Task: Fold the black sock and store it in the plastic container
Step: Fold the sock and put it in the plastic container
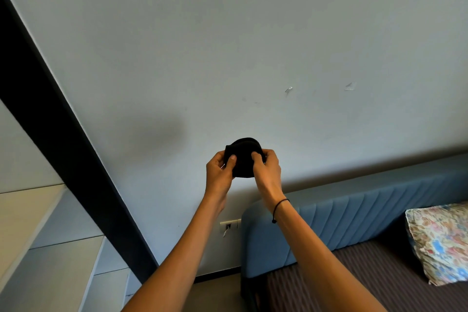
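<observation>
Pale wall (pixel 228 45) fills the background; at 6 o'clock of it, left hand (pixel 219 172) and right hand (pixel 266 170) both pinch the bunched black sock (pixel 244 157).

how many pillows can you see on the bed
1. A floral pillow lies at the right edge on the striped bed, against the blue headboard. More may be out of frame.
</observation>
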